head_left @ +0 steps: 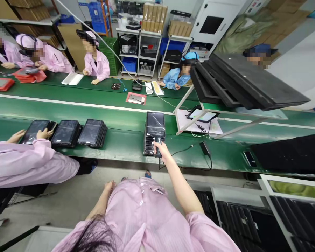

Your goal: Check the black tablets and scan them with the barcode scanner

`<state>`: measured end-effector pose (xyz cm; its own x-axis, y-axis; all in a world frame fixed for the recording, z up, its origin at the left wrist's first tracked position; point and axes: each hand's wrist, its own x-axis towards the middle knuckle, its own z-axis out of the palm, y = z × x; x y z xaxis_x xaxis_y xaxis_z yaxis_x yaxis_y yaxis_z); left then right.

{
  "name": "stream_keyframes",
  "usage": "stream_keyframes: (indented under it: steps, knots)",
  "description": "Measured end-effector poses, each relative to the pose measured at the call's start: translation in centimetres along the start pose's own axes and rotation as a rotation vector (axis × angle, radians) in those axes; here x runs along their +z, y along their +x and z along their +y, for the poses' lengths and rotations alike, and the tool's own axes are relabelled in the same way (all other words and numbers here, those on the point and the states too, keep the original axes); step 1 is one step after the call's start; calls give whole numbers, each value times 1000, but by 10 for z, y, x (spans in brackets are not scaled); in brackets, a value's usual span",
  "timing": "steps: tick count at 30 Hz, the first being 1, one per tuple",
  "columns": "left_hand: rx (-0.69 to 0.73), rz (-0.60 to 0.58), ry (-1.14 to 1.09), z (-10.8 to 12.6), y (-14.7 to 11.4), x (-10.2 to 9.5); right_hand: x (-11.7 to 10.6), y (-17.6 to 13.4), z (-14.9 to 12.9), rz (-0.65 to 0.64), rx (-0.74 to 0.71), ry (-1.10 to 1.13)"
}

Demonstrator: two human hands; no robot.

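The right hand (161, 147) was extended forward with its fingers wrapped around a black handheld scanner (158, 148), whose dark cable (185, 151) trailed rightward to a small black power adapter (205, 147) lying on the counter. The scanner head sat against the near end of a tall stack of black bagged tablet devices (154, 132), which stood on the near edge of the long green counter (126, 140). The left hand (109, 186) hung low beside the pink smock, close to the body; whether it was spread or curled could not be told. To the right of the stack, a white angled metal stand (196, 120) carried a single lit tablet with a black frame (202, 114), and above it rested a tilted pile of flat black trays (241, 82). To the left along the same counter lay three lower stacks of black devices (78, 133), with a co-worker's hand (44, 133) resting on the leftmost one. Across the counter, several people in pink and blue smocks sat at work.
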<state>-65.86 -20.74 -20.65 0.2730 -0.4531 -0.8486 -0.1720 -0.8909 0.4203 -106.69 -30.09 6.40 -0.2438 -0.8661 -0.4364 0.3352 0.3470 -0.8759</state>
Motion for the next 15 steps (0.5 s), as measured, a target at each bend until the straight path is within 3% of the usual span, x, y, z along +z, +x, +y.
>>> stream_keyframes:
  steps: [8, 15]
  knots:
    - [-93, 43, -99, -40, 11, -39, -13, -13, 2, 25, -10, 3]
    - [-52, 37, -32, -42, 15, -40, -32, -20, 5, 68, 20, -15]
